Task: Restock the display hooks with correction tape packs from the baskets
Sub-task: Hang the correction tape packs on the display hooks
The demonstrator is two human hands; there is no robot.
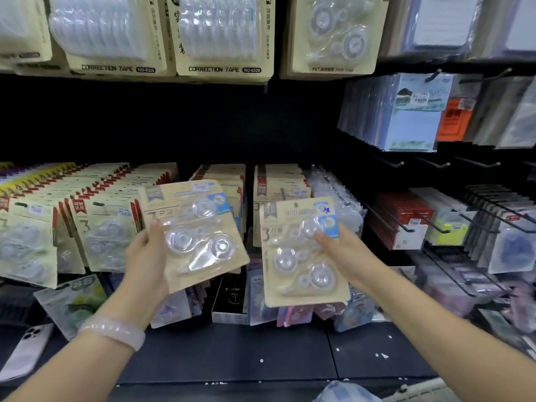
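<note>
My left hand (146,256) holds one beige card pack with clear plastic blisters of correction tape (195,232), thumb on the front at its left edge, fingers behind. My right hand (343,253) holds a second pack of the same kind (301,252), thumb on the blister, and this one is more upright. Both packs are in the air in front of the middle rows of hanging beige packs (275,184), not yet on any hook.

I judge that I am in the hanging step: each pack has a small hole at the top of the card, and the next move needs this hole lined up with the tip of a hook. The left pack is tilted, so I should turn it straight first.

On the left, the full rows of similar packs (95,210) leave little room. Bare black hooks (391,163) stand out on the right. A white phone (27,349) lies on the dark shelf (232,358) below. I do not see the baskets.
</note>
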